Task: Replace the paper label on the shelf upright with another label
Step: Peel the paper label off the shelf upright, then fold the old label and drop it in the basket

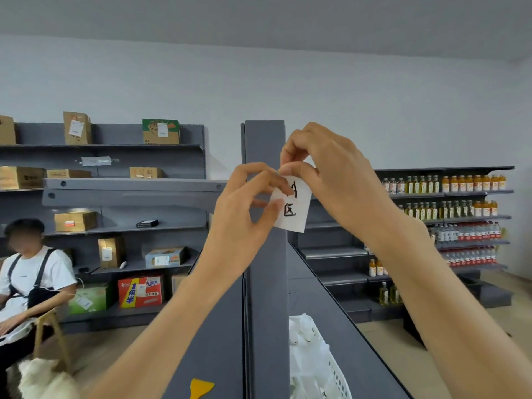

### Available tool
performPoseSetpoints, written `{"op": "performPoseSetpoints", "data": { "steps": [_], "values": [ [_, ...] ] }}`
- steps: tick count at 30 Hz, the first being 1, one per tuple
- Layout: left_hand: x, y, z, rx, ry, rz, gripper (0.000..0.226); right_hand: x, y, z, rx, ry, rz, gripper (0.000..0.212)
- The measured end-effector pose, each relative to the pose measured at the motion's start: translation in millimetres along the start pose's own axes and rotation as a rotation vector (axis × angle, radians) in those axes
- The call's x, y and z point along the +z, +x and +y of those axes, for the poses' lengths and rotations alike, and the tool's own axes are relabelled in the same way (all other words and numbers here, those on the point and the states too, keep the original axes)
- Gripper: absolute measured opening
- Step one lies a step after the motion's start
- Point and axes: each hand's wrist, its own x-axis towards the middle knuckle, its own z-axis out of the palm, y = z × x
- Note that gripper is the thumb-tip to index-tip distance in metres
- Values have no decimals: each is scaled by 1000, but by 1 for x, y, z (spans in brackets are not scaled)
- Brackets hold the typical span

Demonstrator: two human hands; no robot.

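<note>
Both forearms rise from the bottom edge. Left hand (pixel 244 203) pinches the label's (pixel 293 208) left edge; right hand (pixel 322 165) pinches its top — its upper character hidden by fingers. Label hangs tilted at the upright's (pixel 263 139) right edge, open air beyond. Below, a yellow scraper (pixel 201 387) and white basket (pixel 336 375) — both cut off.

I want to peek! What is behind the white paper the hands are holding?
Behind the paper label stands the grey shelf upright. The left hand and right hand pinch its top, hiding part of the writing. The spot the paper covers cannot be seen.
</note>
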Motion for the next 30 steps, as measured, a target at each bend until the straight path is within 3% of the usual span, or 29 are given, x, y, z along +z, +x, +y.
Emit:
{"op": "performPoseSetpoints", "data": {
  "steps": [3, 8, 12, 16, 23, 30],
  "values": [
    [4, -11, -1, -112, -71, 28, 46, 4, -9, 6, 6, 70, -21, 5],
    [7, -39, -8, -281, -173, 72, 30, 20, -52, 24, 107, 346, 16, 27],
    [5, -55, -8, -321, -262, 74, 27, 37, -84, 30, 280, 643, -115, 29],
    [5, -68, -5, -366, -370, 65, 31, 42, -99, 28, 346, 828, -134, 34],
    [4, -88, -11, -438, -441, 68, 37, 52, -117, 23, 405, 861, -44, 33],
    [9, -103, -15, -373, -181, 143, 22, 69, -131, 19, 417, 771, 77, 25]
  ]
}}
